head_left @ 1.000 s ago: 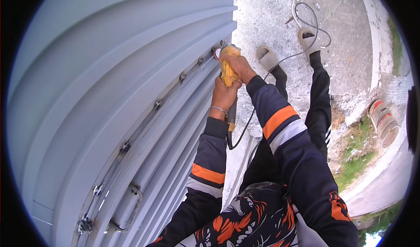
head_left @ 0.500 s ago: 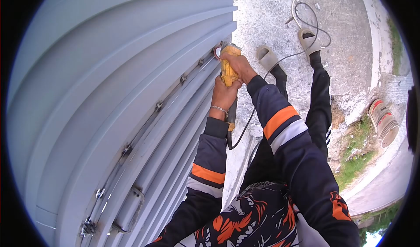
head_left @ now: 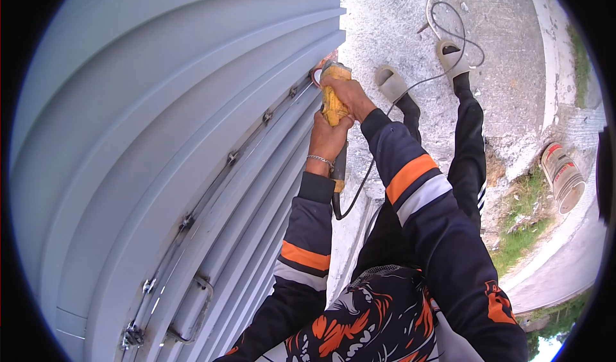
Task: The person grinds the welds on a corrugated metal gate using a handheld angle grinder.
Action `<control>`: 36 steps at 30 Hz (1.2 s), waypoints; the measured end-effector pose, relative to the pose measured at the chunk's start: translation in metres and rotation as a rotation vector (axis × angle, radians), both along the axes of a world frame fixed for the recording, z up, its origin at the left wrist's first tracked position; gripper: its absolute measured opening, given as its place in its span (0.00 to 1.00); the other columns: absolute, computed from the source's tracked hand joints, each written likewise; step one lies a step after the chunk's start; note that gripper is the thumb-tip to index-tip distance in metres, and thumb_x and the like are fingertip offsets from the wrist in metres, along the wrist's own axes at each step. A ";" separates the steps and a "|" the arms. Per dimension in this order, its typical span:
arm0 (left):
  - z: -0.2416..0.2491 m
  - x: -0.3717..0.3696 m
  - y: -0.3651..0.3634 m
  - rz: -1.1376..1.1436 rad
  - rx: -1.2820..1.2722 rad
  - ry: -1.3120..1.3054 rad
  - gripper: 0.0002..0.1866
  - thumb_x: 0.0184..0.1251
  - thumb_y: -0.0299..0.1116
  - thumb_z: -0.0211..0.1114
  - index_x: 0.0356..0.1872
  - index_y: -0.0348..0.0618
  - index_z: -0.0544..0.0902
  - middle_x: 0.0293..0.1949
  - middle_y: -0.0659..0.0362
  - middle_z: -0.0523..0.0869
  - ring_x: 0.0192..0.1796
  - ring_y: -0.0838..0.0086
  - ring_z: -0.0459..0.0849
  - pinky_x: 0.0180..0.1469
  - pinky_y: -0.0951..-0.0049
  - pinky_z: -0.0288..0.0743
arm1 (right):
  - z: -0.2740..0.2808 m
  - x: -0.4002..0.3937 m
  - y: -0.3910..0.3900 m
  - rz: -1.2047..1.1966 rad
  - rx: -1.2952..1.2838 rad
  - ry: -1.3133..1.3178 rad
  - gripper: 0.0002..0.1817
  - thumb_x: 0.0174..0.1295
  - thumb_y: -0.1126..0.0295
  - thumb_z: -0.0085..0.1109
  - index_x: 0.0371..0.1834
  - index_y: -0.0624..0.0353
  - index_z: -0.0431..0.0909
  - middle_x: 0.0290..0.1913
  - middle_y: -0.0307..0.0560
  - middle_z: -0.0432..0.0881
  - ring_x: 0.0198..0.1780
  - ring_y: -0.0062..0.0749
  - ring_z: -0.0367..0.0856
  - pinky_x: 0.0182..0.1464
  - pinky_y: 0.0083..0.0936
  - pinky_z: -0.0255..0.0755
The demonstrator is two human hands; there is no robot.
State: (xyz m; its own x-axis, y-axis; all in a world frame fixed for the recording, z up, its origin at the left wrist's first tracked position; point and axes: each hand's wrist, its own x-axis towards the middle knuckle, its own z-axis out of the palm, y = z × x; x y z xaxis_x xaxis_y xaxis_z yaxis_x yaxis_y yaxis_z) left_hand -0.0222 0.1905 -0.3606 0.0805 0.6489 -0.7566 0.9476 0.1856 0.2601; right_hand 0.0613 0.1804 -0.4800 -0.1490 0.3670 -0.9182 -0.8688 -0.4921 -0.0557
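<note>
Both my hands grip a yellow angle grinder [head_left: 334, 107]. My right hand [head_left: 351, 95] is wrapped round its body near the grey head. Lower down, my left hand [head_left: 327, 137], with a chain bracelet at the wrist, closes round the rear of the body by the black handle. The grinder's disc [head_left: 316, 76] has a reddish rim and meets the seam of the grey ribbed metal panel [head_left: 212, 99], where an orange glow like sparks shows. How deep the disc sits cannot be made out. A dark cord [head_left: 360, 192] loops from the handle.
Dark weld spots [head_left: 232, 157] dot the seam, and a metal pull handle [head_left: 200, 310] is fixed lower on the panel. The cord runs past my sandals [head_left: 390, 83] over rough concrete [head_left: 507, 60]. A bucket [head_left: 563, 177] lies tipped at right beside grass [head_left: 523, 233].
An orange glow now shows by the disc, absent half a second ago. The grinder and my hands have shifted very slightly left and up; the grip is the same.
</note>
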 end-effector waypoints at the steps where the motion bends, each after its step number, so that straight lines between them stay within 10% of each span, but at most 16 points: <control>1: -0.001 -0.001 0.000 -0.001 -0.001 0.003 0.27 0.61 0.42 0.75 0.48 0.28 0.78 0.32 0.53 0.87 0.28 0.70 0.86 0.33 0.67 0.80 | -0.002 -0.001 0.000 -0.001 0.005 0.002 0.23 0.57 0.58 0.73 0.41 0.72 0.83 0.33 0.50 0.85 0.28 0.37 0.85 0.31 0.33 0.80; 36: 0.002 0.009 0.003 0.083 -0.039 0.020 0.23 0.63 0.41 0.74 0.47 0.31 0.79 0.31 0.54 0.86 0.23 0.70 0.85 0.25 0.68 0.80 | 0.008 0.013 0.003 0.016 0.016 0.036 0.29 0.53 0.56 0.74 0.44 0.76 0.83 0.37 0.54 0.87 0.32 0.42 0.88 0.34 0.36 0.82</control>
